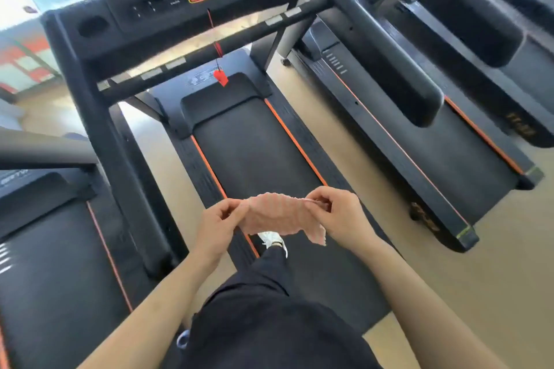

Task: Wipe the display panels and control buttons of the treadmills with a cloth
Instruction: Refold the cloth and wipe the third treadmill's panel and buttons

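treadmills (254, 141) fill the floor; both hands (216, 226) (338, 213) pinch the cloth's (280, 216) top corners, likely soft, light, limp.

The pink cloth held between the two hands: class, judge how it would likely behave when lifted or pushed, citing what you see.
Probably floppy: the pink cloth sags below where the left hand and right hand pinch its upper edge. Likely light: fingertip pinches alone carry it. Its ribbed surface may grip rather than slide.
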A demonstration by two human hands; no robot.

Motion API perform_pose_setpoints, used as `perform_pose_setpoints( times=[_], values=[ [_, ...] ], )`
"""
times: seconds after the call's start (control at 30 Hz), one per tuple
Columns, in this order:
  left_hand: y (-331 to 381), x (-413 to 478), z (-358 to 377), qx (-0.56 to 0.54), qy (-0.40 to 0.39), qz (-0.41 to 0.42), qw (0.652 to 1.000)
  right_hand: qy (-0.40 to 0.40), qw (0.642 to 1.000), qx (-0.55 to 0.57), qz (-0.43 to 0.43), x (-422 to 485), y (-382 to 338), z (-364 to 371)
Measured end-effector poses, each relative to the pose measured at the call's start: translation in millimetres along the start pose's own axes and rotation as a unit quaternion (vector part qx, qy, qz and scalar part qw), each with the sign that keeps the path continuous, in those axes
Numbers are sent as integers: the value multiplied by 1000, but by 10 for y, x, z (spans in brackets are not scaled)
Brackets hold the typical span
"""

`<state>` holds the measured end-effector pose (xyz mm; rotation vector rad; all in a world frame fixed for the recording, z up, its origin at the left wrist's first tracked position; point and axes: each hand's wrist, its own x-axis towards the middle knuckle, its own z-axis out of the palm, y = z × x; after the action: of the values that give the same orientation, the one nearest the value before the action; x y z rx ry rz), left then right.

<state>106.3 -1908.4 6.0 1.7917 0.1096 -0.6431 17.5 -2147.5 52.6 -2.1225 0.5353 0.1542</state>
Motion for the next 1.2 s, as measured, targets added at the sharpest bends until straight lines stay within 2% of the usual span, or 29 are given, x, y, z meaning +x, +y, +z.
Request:
perform_pose_setpoints(
  times=[0.23, 0.4, 0.6, 0.8, 1.03, 1.2],
  values=[
    [526, 1184, -374, -100, 127, -3, 987, -91, 994, 32, -47, 1602, -829, 56],
    [1069, 1815, -798, -136, 239, 26, 961, -109, 987, 39, -110, 2616, -1586, 34],
    [1771, 2507, -1355, -140, 345, 73, 925, -152, 973, 86, -151, 3793, -2544, 47],
    [2421, 3211, -1752, -121, 441, 103, 883, -165, 948, 95, -257, 4913, -3336, 81],
    [3108, 3955, -2099, -99, 483, 106, 863, -176, 923, 69, -335, 6076, -4075, 78],
    [3476, 4446, -2407, -108, 491, 113, 857, -125, 909, 85, -390, 6591, -4634, 77]
  ],
)
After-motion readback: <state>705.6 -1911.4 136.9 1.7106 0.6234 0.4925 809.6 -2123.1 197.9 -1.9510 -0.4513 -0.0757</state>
